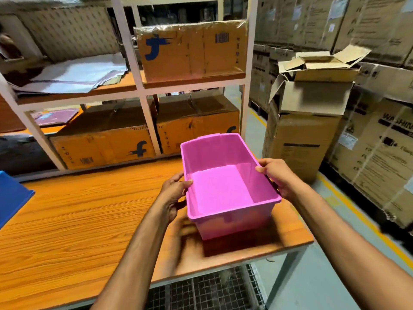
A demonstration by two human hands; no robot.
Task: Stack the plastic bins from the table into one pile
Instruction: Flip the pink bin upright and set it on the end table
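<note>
A pink plastic bin (225, 189), empty and open side up, is held over the right end of the wooden table (78, 220). My left hand (175, 195) grips its left rim, thumb over the edge. On the opposite side, my right hand (276, 175) grips the right rim. The bin looks slightly tilted and casts a blurred shadow on the table below it. A blue bin (12, 195) shows only as a corner at the far left edge of the table.
A white-framed shelf (143, 90) with cardboard boxes (192, 50) stands behind the table. Open and stacked cartons (310, 113) fill the right side beyond the table's edge. A wire mesh rack (207, 289) lies below the table's front edge.
</note>
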